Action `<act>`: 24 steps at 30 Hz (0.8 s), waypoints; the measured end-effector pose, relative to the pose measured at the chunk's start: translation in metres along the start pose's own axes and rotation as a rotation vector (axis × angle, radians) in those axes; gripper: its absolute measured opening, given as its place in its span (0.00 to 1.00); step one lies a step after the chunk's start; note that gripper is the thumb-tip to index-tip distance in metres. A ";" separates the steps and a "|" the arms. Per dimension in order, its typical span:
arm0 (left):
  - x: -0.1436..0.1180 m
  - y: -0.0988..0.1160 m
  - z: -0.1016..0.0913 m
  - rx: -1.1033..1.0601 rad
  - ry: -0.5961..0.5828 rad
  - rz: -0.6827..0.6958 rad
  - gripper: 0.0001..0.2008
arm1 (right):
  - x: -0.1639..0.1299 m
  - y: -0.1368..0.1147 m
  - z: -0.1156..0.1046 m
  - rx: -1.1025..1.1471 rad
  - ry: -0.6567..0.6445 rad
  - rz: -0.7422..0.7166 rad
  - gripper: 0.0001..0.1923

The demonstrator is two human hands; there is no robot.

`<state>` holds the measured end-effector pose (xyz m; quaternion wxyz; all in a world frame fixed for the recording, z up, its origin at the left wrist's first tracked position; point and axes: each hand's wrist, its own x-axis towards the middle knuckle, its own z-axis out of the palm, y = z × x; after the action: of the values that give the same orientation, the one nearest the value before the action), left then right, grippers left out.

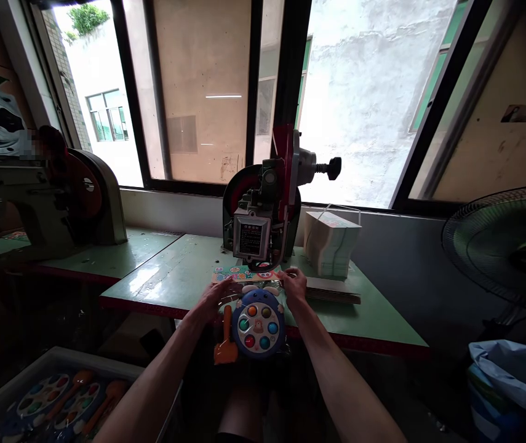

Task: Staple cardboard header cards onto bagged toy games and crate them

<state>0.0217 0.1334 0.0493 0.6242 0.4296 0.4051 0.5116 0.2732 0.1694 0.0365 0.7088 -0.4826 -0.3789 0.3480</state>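
Note:
A round blue toy (258, 324) with coloured buttons and an orange hammer (226, 344) sits in a clear bag at the green table's front edge. A printed header card (239, 273) tops the bag, lying under the head of a grey and red machine (265, 212). My left hand (215, 296) grips the bag's upper left, by the card. My right hand (294, 283) presses the card's right end, fingers beside the machine's base.
A stack of cards (331, 242) stands right of the machine, with flat cardboard (331, 290) before it. A second machine (48, 197) sits at the left. A grey bin of packed toys (55, 397) is low left. A fan (512, 243) and a blue bag (514, 384) stand right.

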 end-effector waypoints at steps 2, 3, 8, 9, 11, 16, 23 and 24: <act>0.001 0.001 0.003 -0.019 0.040 -0.007 0.18 | -0.005 0.000 -0.002 0.002 -0.009 0.003 0.24; 0.000 0.002 0.001 -0.027 0.070 -0.006 0.18 | -0.010 0.001 -0.003 0.014 -0.029 0.005 0.24; -0.015 0.015 -0.022 -0.064 0.204 -0.018 0.13 | -0.052 0.013 0.000 -0.021 -0.241 -0.001 0.25; -0.020 0.018 -0.027 -0.070 0.219 -0.020 0.11 | -0.060 0.017 0.003 -0.055 -0.280 -0.006 0.25; -0.029 0.022 -0.035 -0.079 0.240 -0.017 0.10 | -0.072 0.023 0.010 -0.100 -0.325 -0.020 0.23; -0.040 0.027 -0.042 -0.097 0.279 -0.012 0.08 | -0.078 0.031 0.020 -0.110 -0.323 -0.037 0.18; -0.044 0.026 -0.043 -0.110 0.284 -0.005 0.07 | -0.080 0.030 0.021 -0.088 -0.356 -0.015 0.20; -0.045 0.026 -0.043 -0.112 0.276 0.000 0.07 | -0.080 0.028 0.022 -0.082 -0.372 -0.010 0.20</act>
<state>-0.0334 0.0972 0.0641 0.5857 0.3197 0.4581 0.5873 0.2126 0.1178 -0.0010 0.6080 -0.4363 -0.5199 0.4119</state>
